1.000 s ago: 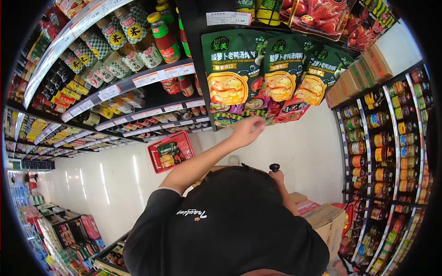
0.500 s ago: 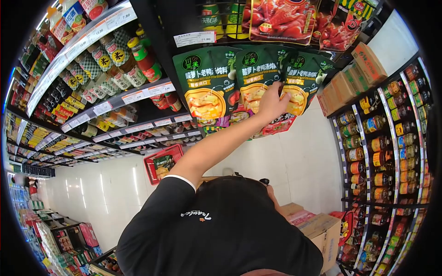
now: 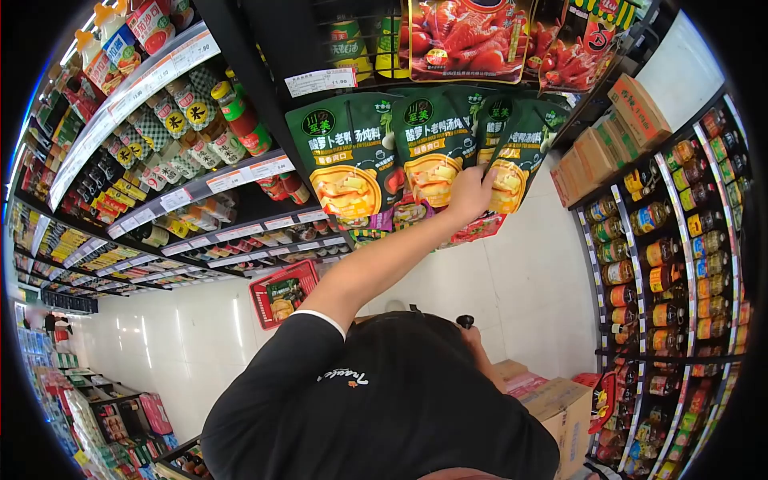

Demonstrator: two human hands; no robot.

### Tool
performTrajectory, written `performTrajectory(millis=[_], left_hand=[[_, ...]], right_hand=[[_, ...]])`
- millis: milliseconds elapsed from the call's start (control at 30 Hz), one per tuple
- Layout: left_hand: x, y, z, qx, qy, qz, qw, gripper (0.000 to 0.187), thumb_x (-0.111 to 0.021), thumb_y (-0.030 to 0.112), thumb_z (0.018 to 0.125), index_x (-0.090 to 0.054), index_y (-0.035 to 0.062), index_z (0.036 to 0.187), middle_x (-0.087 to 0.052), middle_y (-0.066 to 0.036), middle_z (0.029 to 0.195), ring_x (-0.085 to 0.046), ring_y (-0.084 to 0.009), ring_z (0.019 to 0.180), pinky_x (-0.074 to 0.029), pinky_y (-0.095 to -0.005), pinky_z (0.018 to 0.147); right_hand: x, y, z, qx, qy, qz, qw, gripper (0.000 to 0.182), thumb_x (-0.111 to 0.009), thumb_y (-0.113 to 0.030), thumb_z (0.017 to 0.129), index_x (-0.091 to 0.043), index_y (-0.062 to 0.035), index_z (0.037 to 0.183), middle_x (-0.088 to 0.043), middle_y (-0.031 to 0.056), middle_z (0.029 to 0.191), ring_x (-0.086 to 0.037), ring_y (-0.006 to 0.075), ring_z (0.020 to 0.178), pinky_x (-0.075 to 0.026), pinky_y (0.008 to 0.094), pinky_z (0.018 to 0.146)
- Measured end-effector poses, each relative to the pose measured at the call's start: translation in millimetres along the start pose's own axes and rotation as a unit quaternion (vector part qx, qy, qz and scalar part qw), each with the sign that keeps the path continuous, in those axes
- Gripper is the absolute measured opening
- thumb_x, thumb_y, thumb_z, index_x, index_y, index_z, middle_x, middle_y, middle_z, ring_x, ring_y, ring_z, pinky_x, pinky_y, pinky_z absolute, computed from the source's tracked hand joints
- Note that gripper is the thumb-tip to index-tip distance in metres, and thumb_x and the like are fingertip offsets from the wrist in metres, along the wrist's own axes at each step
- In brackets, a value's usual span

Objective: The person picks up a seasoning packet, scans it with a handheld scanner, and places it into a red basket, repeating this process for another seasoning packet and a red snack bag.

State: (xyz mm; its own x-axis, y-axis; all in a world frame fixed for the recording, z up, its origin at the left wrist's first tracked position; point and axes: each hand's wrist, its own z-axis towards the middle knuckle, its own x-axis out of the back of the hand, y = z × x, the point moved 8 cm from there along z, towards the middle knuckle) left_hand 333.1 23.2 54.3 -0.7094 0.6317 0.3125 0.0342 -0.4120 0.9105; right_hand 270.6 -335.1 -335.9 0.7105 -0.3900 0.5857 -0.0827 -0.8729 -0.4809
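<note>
Green pouches of soup stew seasoning (image 3: pixel 344 152) hang in a row from a rack in front of me. My left hand (image 3: pixel 470 194) reaches across to the right end of the row, its fingers closed at the left edge of the rightmost pouch (image 3: pixel 510 172). That pouch tilts to the right, and part of another green pouch (image 3: pixel 494 116) shows behind it. The middle pouch (image 3: pixel 432 152) hangs just left of my fingers. Low by my right side, my right hand (image 3: pixel 474 339) is partly hidden by my body, closed around a small black rounded object (image 3: pixel 465 322).
A red shopping basket (image 3: pixel 258 302) with a green pouch inside stands on the floor (image 3: pixel 200 320). Sauce bottles fill the left shelves (image 3: pixel 200 184); jars line the right shelves (image 3: pixel 632 264). Cartons (image 3: pixel 640 112) are stacked at the far right, and another carton (image 3: pixel 564 408) stands beside me.
My left hand has moved slightly down and left across the pouches. The rightmost pouch now leans more, uncovering one behind it. My right hand shows a little more.
</note>
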Motion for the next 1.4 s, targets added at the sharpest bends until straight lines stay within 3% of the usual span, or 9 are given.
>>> performTrajectory(millis=[233,333,433,667,800,833,933,1100,1400], left_hand=[[27,38,-30,-0.123,0.037,0.023,0.991,0.015,-0.057,0.014,0.089,-0.060,0.0000,0.086,-0.058,-0.020,0.071,-0.058,-0.0403,0.070,-0.045,-0.0431,0.058],[36,65,-58,-0.215,-0.008,0.016,0.976,0.011,-0.060,0.006,0.078,-0.061,0.0022,0.088,-0.059,-0.018,0.072,-0.060,-0.0382,0.071,-0.046,-0.0433,0.058],[49,84,-91,-0.265,-0.049,-0.037,0.962,0.004,-0.055,0.002,0.082,-0.059,0.0002,0.082,-0.058,-0.018,0.070,-0.059,-0.0377,0.065,-0.045,-0.0402,0.055],[126,61,-131,-0.058,0.042,-0.215,0.974,0.019,-0.049,0.014,0.096,-0.058,0.0028,0.083,-0.056,-0.004,0.066,-0.052,-0.0171,0.055,-0.041,-0.0292,0.052],[177,-29,-133,0.198,0.117,-0.461,0.857,0.038,-0.049,0.041,0.098,-0.052,0.0090,0.078,-0.047,0.004,0.065,-0.045,-0.0077,0.056,-0.036,-0.0224,0.049],[175,17,-129,0.114,-0.102,-0.676,0.721,0.036,-0.056,0.043,0.092,-0.049,0.0094,0.082,-0.044,0.002,0.065,-0.045,-0.0105,0.057,-0.038,-0.0247,0.055],[210,23,-154,0.040,-0.195,-0.820,0.536,0.028,-0.056,0.033,0.088,-0.043,0.0075,0.090,-0.045,-0.001,0.071,-0.047,-0.0118,0.058,-0.039,-0.0288,0.070],[293,-29,-210,-0.044,-0.028,-0.793,0.607,0.027,-0.055,0.030,0.089,-0.043,0.0070,0.090,-0.047,-0.002,0.072,-0.049,-0.0129,0.058,-0.039,-0.0301,0.070],[329,-57,-272,-0.072,0.070,-0.752,0.651,0.032,-0.053,0.032,0.089,-0.045,0.0041,0.102,-0.046,-0.005,0.085,-0.050,-0.0158,0.076,-0.041,-0.0333,0.078]], right_hand=[[-76,42,63,0.149,-0.080,-0.022,0.985,0.062,-0.066,-0.053,0.072,-0.066,0.0075,0.083,-0.066,0.0286,0.082,-0.067,0.0384,0.086,-0.050,0.0436,0.071],[-74,29,58,0.148,-0.089,-0.066,0.983,0.063,-0.066,-0.055,0.072,-0.065,0.0071,0.083,-0.065,0.0280,0.079,-0.067,0.0383,0.083,-0.050,0.0438,0.070],[-53,-4,37,0.108,-0.088,-0.073,0.988,0.060,-0.066,-0.052,0.071,-0.065,0.0069,0.082,-0.065,0.0259,0.076,-0.067,0.0374,0.080,-0.049,0.0432,0.069],[-36,-33,17,0.075,-0.043,-0.015,0.996,0.052,-0.066,-0.046,0.070,-0.065,0.0050,0.080,-0.065,0.0234,0.074,-0.067,0.0356,0.076,-0.049,0.0422,0.067],[-42,-33,25,0.087,-0.068,-0.050,0.993,0.051,-0.066,-0.045,0.070,-0.065,0.0047,0.080,-0.065,0.0230,0.074,-0.067,0.0353,0.076,-0.049,0.0420,0.067],[-44,-31,28,0.090,-0.074,-0.060,0.991,0.051,-0.066,-0.045,0.070,-0.065,0.0047,0.080,-0.065,0.0230,0.074,-0.067,0.0353,0.076,-0.049,0.0420,0.067],[-46,-24,37,0.103,-0.089,-0.087,0.987,0.050,-0.066,-0.044,0.070,-0.065,0.0045,0.080,-0.065,0.0227,0.074,-0.067,0.0351,0.076,-0.049,0.0419,0.067],[-49,-14,50,0.131,-0.116,-0.132,0.976,0.049,-0.066,-0.044,0.069,-0.065,0.0042,0.079,-0.065,0.0224,0.074,-0.067,0.0347,0.075,-0.049,0.0417,0.067],[-62,-57,55,0.190,-0.173,-0.201,0.945,0.046,-0.066,-0.041,0.069,-0.065,0.0032,0.080,-0.066,0.0211,0.073,-0.066,0.0336,0.074,-0.049,0.0412,0.067]])
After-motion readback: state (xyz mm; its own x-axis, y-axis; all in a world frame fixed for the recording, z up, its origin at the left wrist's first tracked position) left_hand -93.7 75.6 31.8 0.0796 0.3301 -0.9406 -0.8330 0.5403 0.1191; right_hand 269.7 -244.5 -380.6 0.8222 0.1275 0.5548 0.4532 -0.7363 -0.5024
